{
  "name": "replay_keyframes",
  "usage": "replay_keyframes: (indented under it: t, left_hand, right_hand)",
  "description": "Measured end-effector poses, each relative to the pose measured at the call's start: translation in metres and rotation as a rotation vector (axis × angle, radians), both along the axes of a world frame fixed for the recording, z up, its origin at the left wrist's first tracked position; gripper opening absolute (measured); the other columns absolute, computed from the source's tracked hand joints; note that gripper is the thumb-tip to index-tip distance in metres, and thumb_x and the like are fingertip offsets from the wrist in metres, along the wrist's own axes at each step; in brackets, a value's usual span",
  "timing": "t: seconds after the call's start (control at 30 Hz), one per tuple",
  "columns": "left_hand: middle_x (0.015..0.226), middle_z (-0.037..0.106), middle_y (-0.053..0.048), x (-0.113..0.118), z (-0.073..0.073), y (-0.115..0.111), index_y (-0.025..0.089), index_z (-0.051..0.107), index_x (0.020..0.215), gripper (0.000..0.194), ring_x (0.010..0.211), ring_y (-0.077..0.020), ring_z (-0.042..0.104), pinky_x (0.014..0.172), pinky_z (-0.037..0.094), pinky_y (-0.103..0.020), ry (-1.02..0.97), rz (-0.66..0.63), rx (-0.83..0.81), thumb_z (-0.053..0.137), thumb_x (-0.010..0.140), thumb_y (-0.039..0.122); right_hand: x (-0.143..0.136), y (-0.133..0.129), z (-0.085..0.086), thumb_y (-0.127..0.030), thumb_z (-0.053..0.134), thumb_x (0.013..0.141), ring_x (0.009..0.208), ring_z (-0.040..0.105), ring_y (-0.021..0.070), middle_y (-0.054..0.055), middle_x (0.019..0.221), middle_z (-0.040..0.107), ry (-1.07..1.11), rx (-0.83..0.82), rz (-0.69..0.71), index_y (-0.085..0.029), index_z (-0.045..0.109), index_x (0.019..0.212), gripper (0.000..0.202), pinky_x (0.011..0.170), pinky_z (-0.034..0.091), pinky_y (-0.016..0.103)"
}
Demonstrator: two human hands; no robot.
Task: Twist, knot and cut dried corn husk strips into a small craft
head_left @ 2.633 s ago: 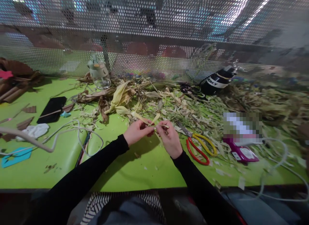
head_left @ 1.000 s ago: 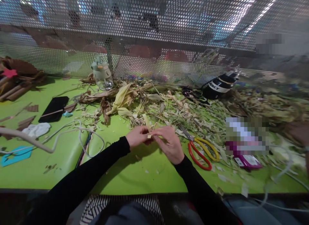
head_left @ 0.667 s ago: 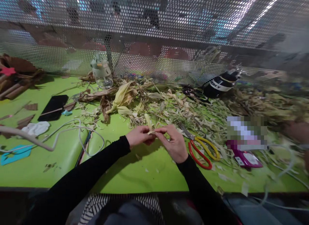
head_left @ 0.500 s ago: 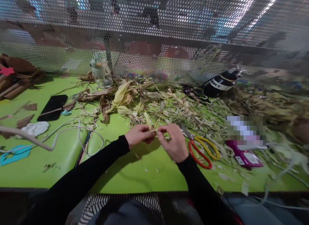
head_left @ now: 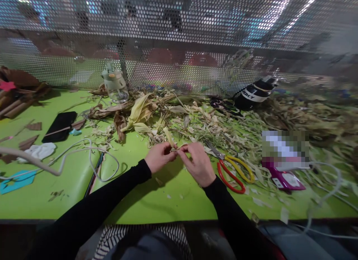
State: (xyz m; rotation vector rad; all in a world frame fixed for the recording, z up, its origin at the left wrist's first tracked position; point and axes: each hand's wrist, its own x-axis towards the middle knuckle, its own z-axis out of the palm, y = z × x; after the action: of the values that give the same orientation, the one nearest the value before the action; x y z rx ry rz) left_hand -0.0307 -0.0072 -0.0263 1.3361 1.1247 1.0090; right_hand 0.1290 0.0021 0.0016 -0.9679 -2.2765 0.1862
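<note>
Probably folding or knotting pale corn-husk strip (head_left: 168, 136), pinched in both left hand (head_left: 160, 156) and right hand (head_left: 198, 164) above tabletop (head_left: 167, 200) (left of scissors (head_left: 221, 156)). Next, likely calling for steady left pinch, delicate right tug.

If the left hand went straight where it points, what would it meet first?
Likely the right hand, just past the pale husk strip that the left hand holds; exact depth is unclear.

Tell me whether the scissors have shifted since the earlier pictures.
No. The scissors lie in the same place relative to the purple device beside them; both drift slightly together in the view, which suggests camera motion.
</note>
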Motion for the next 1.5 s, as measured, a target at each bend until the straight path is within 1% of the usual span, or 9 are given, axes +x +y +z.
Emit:
replay_keyframes:
  t: [0.3, 0.43, 0.6, 0.73, 0.93, 1.03, 1.2, 1.37, 1.5]
  left_hand:
    - [0.073, 0.062, -0.001, -0.003, 0.014, 0.002, 0.01, 0.059, 0.092, 0.019, 0.066, -0.0077, 0.058, 0.071, 0.048, -0.024, -0.21, -0.077, -0.132, 0.058, 0.072, 0.01]
    - [0.074, 0.063, -0.002, -0.005, 0.014, 0.002, 0.01, 0.06, 0.091, 0.015, 0.067, -0.0076, 0.06, 0.074, 0.05, -0.026, -0.306, -0.124, -0.189, 0.06, 0.076, 0.015]
    - [0.076, 0.064, -0.003, -0.006, 0.014, 0.002, 0.01, 0.059, 0.09, 0.024, 0.068, -0.0087, 0.061, 0.077, 0.051, -0.03, -0.379, -0.14, -0.26, 0.069, 0.071, 0.022]
    - [0.072, 0.063, -0.002, -0.005, 0.017, 0.002, 0.01, 0.059, 0.091, 0.034, 0.066, -0.0085, 0.06, 0.075, 0.05, -0.029, -0.368, -0.123, -0.238, 0.074, 0.066, 0.028]
    - [0.064, 0.06, -0.001, -0.001, 0.013, -0.001, 0.01, 0.057, 0.078, 0.036, 0.057, -0.008, 0.058, 0.065, 0.05, -0.027, -0.261, -0.089, -0.209, 0.069, 0.068, 0.042]
    - [0.064, 0.06, -0.001, 0.0, 0.009, -0.002, 0.011, 0.055, 0.074, 0.03, 0.057, -0.0085, 0.058, 0.064, 0.05, -0.026, -0.189, -0.087, -0.181, 0.067, 0.071, 0.038]
    - [0.068, 0.061, -0.001, 0.001, 0.011, -0.005, 0.011, 0.059, 0.078, 0.023, 0.062, -0.0096, 0.056, 0.064, 0.048, -0.025, -0.008, -0.107, -0.025, 0.067, 0.07, 0.03]
    - [0.068, 0.061, -0.003, 0.0, 0.015, -0.004, 0.01, 0.06, 0.088, 0.032, 0.062, -0.0097, 0.058, 0.067, 0.049, -0.027, -0.148, -0.129, -0.069, 0.059, 0.077, 0.04]
    - [0.068, 0.06, -0.002, -0.001, 0.015, -0.001, 0.01, 0.059, 0.082, 0.036, 0.061, -0.0087, 0.058, 0.069, 0.05, -0.028, -0.27, -0.107, -0.142, 0.065, 0.073, 0.043]
  right_hand:
    - [0.003, 0.004, -0.003, -0.022, 0.048, 0.09, 0.072, 0.051, 0.0191, 0.004, 0.075, 0.062, -0.05, 0.09, 0.018, -0.02, 0.054, 0.085, 0.008, 0.068, 0.037, 0.034]
    - [0.003, 0.004, -0.004, -0.022, 0.047, 0.089, 0.072, 0.05, 0.0192, 0.005, 0.075, 0.06, -0.039, 0.124, -0.015, -0.02, 0.052, 0.084, 0.007, 0.066, 0.037, 0.034]
    - [0.003, 0.006, -0.004, -0.022, 0.045, 0.09, 0.071, 0.051, 0.0195, 0.005, 0.074, 0.059, -0.028, 0.14, -0.024, -0.02, 0.052, 0.084, 0.01, 0.066, 0.039, 0.034]
    - [0.003, 0.004, -0.002, -0.023, 0.048, 0.089, 0.073, 0.052, 0.0196, 0.005, 0.076, 0.06, 0.021, 0.073, -0.037, -0.02, 0.054, 0.083, 0.009, 0.068, 0.041, 0.035]
    - [-0.001, -0.002, 0.0, -0.025, 0.053, 0.087, 0.071, 0.056, 0.0164, 0.005, 0.08, 0.062, 0.235, -0.186, 0.0, -0.02, 0.058, 0.084, 0.008, 0.062, 0.047, 0.029]
    - [-0.003, -0.003, -0.002, -0.026, 0.056, 0.085, 0.072, 0.058, 0.0167, 0.004, 0.079, 0.063, 0.279, -0.175, 0.027, -0.021, 0.061, 0.084, 0.007, 0.065, 0.048, 0.031]
    - [-0.003, -0.001, -0.005, -0.028, 0.055, 0.086, 0.078, 0.058, 0.018, 0.005, 0.08, 0.062, 0.3, -0.112, 0.037, -0.021, 0.067, 0.082, 0.014, 0.068, 0.049, 0.032]
    - [-0.001, 0.0, -0.001, -0.024, 0.047, 0.089, 0.085, 0.058, 0.018, 0.006, 0.087, 0.062, 0.299, -0.156, 0.048, -0.022, 0.069, 0.088, 0.022, 0.075, 0.05, 0.034]
    - [0.0, 0.001, -0.004, -0.024, 0.054, 0.086, 0.088, 0.061, 0.0171, 0.006, 0.098, 0.063, 0.454, -0.345, 0.065, -0.023, 0.063, 0.102, 0.019, 0.079, 0.052, 0.033]
